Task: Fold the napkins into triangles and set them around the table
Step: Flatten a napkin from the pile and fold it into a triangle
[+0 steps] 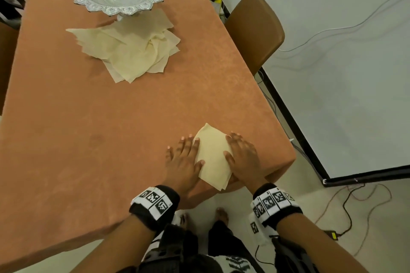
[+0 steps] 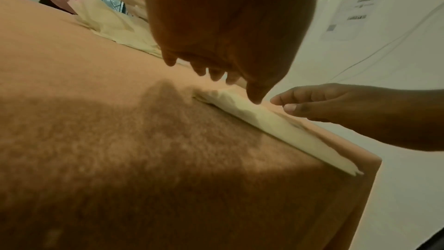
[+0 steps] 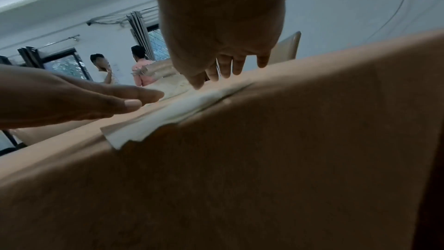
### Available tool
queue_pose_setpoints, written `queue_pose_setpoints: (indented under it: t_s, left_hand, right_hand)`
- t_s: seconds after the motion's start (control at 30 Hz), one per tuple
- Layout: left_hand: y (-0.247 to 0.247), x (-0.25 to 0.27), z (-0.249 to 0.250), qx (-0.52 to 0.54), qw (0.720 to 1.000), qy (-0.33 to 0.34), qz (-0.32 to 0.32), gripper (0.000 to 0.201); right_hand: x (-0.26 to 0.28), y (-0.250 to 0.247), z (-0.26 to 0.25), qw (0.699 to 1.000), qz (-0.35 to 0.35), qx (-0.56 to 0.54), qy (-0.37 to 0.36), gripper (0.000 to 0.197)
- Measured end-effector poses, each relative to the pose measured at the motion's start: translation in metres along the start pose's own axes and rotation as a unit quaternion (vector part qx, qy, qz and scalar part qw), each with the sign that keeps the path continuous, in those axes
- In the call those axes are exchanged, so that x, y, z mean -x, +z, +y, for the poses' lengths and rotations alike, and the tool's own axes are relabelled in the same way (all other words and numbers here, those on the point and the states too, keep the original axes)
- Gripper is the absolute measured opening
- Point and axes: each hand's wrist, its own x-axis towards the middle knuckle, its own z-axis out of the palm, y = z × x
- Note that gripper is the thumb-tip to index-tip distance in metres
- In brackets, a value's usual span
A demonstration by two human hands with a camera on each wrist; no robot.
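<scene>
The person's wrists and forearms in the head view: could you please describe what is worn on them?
Each wrist carries a black band faced with white panels of square black-and-white coded markers; the right one matches. The forearms are bare, with no sleeves. The left hand and right hand wear no gloves.

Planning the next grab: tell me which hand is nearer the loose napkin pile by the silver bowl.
Left. The left hand lies on the pile's side of the folded napkin; the right hand lies on the napkin's far side.
</scene>
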Motion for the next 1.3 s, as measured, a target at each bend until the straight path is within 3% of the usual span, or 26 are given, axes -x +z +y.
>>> queue_pose_setpoints:
  t_s: [0.1,0.4,0.57,0.67,0.73,0.83,0.93,1.03,1.2,1.3]
  left_hand:
    - [0.015,-0.004,-0.006,-0.021,0.999,-0.013,-0.045,0.072]
    - [0.034,0.019,0.005,0.018,0.998,-0.054,-0.018,0.089]
    - [0.042,0.031,0.002,0.047,0.995,-0.080,0.034,0.080]
    - [0.038,0.036,0.000,0.034,0.991,-0.124,0.047,0.073]
    - [0.030,0.035,-0.001,0.041,0.979,-0.188,0.064,0.067]
    - [0.011,0.028,-0.004,0.058,0.960,-0.261,0.086,0.063]
    - [0.006,0.024,0.000,0.049,0.975,-0.186,0.109,0.061]
    - [0.017,0.024,0.018,0.012,0.991,-0.103,0.079,0.059]
    - [0.040,0.026,0.021,0.027,0.991,-0.120,0.042,0.060]
    - [0.045,0.031,0.013,0.058,0.988,-0.109,0.090,0.068]
  right_hand:
    - [0.006,0.011,0.007,0.997,-0.070,0.043,0.003,0.079]
    - [0.002,0.005,0.025,0.992,-0.083,0.050,-0.087,0.074]
    - [0.023,0.002,0.037,0.963,0.019,0.064,-0.262,0.056]
    - [0.038,0.008,0.047,0.931,-0.037,0.098,-0.350,0.072]
    - [0.039,0.009,0.051,0.928,-0.082,0.117,-0.345,0.077]
    - [0.029,-0.001,0.054,0.962,-0.092,0.083,-0.242,0.087]
    - [0.014,-0.008,0.055,0.985,-0.056,0.046,-0.154,0.090]
    - [-0.002,-0.010,0.042,0.979,-0.097,0.073,-0.162,0.085]
    - [-0.020,-0.014,0.041,0.977,-0.118,0.074,-0.163,0.063]
    - [-0.006,-0.013,0.048,0.969,-0.045,0.048,-0.238,0.065]
